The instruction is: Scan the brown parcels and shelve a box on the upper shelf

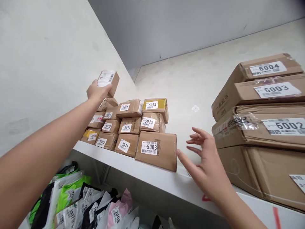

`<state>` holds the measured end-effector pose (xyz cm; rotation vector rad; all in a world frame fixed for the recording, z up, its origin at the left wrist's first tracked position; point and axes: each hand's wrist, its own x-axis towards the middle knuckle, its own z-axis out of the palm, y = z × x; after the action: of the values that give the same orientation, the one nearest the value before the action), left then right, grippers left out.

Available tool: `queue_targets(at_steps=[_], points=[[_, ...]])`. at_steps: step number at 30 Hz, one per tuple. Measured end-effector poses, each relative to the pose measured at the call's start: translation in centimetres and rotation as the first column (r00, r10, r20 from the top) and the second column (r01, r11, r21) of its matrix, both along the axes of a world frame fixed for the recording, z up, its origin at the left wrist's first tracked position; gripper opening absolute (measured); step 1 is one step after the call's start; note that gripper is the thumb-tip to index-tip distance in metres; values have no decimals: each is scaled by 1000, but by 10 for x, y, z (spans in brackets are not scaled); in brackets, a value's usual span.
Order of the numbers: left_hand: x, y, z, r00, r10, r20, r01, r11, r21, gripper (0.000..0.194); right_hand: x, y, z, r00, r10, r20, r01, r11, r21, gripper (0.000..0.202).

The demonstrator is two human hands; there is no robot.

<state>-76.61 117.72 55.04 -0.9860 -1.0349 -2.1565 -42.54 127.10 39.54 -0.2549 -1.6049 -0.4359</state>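
Note:
My left hand (98, 90) is closed on a small cardboard box (113, 83) with a white printed label, held up at the top of the left-hand stack. Just below it, part of another brown box (111, 101) shows behind my wrist. My right hand (202, 156) has its fingers spread and holds nothing. Its thumb is close to the right side of the box labelled 5003 (164, 152); whether they touch I cannot tell. Above that box are the boxes labelled 5013 (157, 122) and 5022 (163, 105).
Stacked cardboard boxes (245, 127) labelled 6002, 6003 and 6004 rise at the right on the white shelf (152, 178). Under the shelf lie several bagged parcels (95, 206). A pale wall (47, 47) stands close on the left.

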Motion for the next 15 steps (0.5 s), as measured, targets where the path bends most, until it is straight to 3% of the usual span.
queue_targets(at_steps=[2, 4, 6, 8, 11, 15], points=[[-7, 12, 14, 982, 138, 132, -118, 982, -150, 68, 0, 1, 0, 998, 59, 4, -57, 973, -225, 63], [-8, 27, 20, 963, 205, 176, -161, 958, -236, 81, -2, -2, 0, 996, 33, 85, -4, 949, -316, 65], [-8, 43, 21, 952, 270, 143, -220, 931, -290, 84, -5, -6, -1, 977, -27, 211, 103, 928, -357, 69], [-9, 55, 21, 945, 322, 59, -285, 898, -337, 81, -8, -9, 0, 946, -33, 324, 185, 872, -453, 78], [-17, 68, 22, 949, 316, -20, -300, 878, -372, 73, -11, -10, 6, 913, 114, 392, 161, 782, -603, 90], [-28, 77, 26, 941, 337, -25, -311, 838, -449, 56, -14, -5, 19, 884, 378, 277, -35, 643, -765, 94]])
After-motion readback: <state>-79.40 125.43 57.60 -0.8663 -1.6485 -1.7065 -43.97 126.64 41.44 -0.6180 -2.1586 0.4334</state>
